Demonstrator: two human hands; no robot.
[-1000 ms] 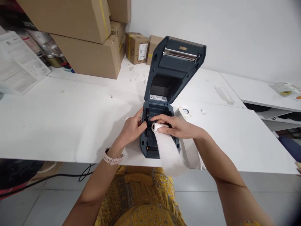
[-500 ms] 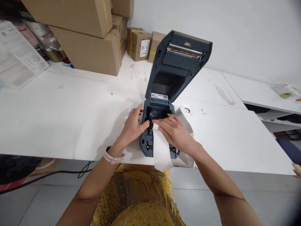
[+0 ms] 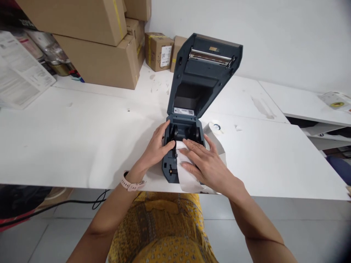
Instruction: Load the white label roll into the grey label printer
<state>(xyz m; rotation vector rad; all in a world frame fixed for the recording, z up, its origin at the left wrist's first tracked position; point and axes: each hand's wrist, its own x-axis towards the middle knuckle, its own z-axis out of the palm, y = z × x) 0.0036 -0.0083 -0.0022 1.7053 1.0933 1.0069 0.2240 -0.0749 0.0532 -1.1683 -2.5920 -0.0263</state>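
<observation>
A dark blue-grey label printer (image 3: 171,166) stands on the white table with its lid (image 3: 204,78) raised. Inside it shows a pair of black roll holders (image 3: 195,133). A strip of white label paper (image 3: 185,173) runs out of the printer over the table's front edge. Resting along the printer's left side is my left hand (image 3: 156,146), fingers apart, its thumb over the inner edge. My right hand (image 3: 204,160) lies spread over the paper, fingertips pressing it down; part of the strip is hidden beneath. Behind that hand sits a roll of labels (image 3: 216,127).
Large cardboard boxes (image 3: 95,62) are stacked at the back left, and a smaller taped box (image 3: 159,51) stands by the wall. Printed sheets in plastic (image 3: 22,73) lie at far left. A black cable (image 3: 68,200) hangs below the table edge.
My right hand has shifted slightly, with its fingers spreading wider over the paper, and the right roll holder now shows. The paper's hanging end has moved. My left hand stays at the printer's side.
</observation>
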